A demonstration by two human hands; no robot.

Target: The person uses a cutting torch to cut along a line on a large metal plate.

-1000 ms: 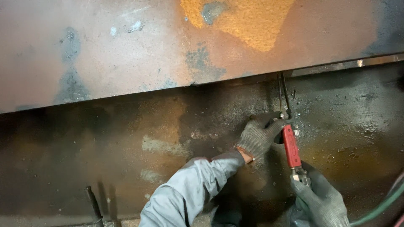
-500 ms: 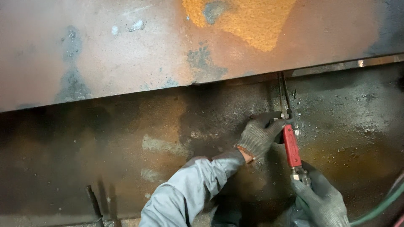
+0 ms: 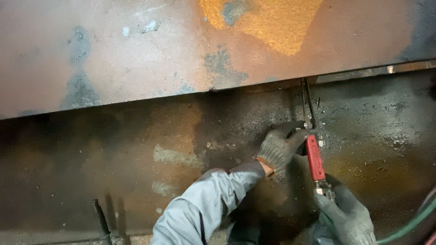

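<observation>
Against the dark, grimy steel wall (image 3: 136,154), below a rusted overhanging plate (image 3: 136,54), both gloved hands work a red-handled cutting torch (image 3: 314,158). Left hand (image 3: 281,147), grey knit glove, grey sleeve (image 3: 204,204), fingers curled around the torch's upper end near the valve fittings. Right hand (image 3: 347,215), dark glove, clamped on the torch's lower end at the brass coupling. Torch stands nearly upright, its thin twin tubes (image 3: 307,102) running up to the plate's lower edge. Green hose (image 3: 408,224) trails off lower right. Dark metal rod (image 3: 101,220) stands well apart, lower left.
</observation>
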